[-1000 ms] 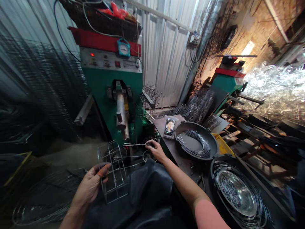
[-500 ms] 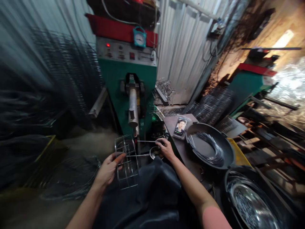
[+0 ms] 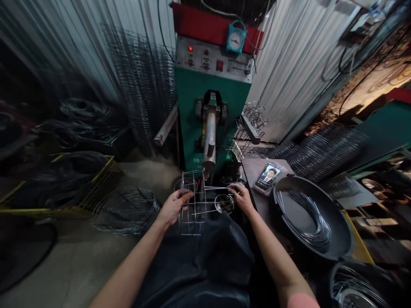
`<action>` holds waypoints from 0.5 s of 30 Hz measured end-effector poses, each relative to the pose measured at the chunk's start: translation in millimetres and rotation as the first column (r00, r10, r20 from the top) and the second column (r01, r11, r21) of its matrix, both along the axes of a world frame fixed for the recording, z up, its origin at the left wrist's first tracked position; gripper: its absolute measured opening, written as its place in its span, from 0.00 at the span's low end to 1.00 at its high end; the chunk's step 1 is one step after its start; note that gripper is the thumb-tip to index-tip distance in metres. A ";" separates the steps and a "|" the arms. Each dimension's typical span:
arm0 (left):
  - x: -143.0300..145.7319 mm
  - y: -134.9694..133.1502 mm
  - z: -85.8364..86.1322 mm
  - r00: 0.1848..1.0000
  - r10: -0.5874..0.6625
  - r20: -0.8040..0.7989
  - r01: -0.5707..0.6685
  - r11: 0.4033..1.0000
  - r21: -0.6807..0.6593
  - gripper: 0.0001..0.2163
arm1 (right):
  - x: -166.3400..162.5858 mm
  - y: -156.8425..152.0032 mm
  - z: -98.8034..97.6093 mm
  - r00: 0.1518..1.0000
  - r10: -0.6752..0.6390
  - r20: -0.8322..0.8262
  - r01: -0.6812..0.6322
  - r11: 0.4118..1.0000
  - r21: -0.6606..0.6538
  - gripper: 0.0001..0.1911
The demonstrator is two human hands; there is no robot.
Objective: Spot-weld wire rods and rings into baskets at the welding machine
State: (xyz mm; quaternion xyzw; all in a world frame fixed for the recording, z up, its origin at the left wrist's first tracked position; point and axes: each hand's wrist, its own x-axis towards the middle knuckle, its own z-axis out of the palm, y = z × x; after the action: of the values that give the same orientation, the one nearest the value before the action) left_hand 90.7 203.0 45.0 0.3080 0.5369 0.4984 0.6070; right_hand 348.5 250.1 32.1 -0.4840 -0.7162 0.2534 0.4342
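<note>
My left hand (image 3: 173,206) is closed on the side of a small wire rack frame (image 3: 192,201), which it holds upright over my dark apron. My right hand (image 3: 241,198) pinches the ends of thin wire rods (image 3: 215,188) that run sideways into the frame. Both hands sit just below the metal electrode arm (image 3: 209,139) of the green and red welding machine (image 3: 212,94). A small metal cup (image 3: 224,203) lies beside my right hand.
A dark pan of bent wires (image 3: 310,216) and a phone (image 3: 269,176) lie on the bench at right. Another pan (image 3: 359,286) sits at lower right. Wire rings (image 3: 126,209) and yellow crates (image 3: 64,179) cover the floor at left. Finished wire racks (image 3: 252,124) hang beside the machine.
The view has swung left, bringing the machine to the centre. My left hand has brought the frame closer to the electrode and to my right hand.
</note>
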 end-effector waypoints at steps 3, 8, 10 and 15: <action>1.2 3.3 1.1 1.000 0.005 0.024 -0.005 1.000 0.000 0.19 | 1.5 3.3 2.9 1.000 0.005 -0.007 -0.005 1.000 0.010 0.08; 4.1 9.2 2.4 0.999 -0.011 0.045 0.010 1.000 0.015 0.19 | 4.0 9.3 5.1 1.000 0.007 0.007 -0.006 1.000 -0.017 0.09; 4.7 12.0 1.9 0.999 -0.017 0.047 0.015 1.000 0.027 0.19 | 4.9 12.5 4.9 1.000 0.009 0.014 -0.008 1.000 -0.023 0.09; 4.0 19.6 -2.7 0.999 -0.027 0.025 0.026 0.999 0.037 0.19 | 5.7 20.5 5.1 0.999 0.036 0.014 -0.035 0.999 -0.025 0.09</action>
State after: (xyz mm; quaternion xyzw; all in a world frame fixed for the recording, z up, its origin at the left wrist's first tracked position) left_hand 94.7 222.7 42.3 0.3198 0.5159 0.5039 0.6146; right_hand 354.1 270.7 37.2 -0.4783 -0.7246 0.2664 0.4185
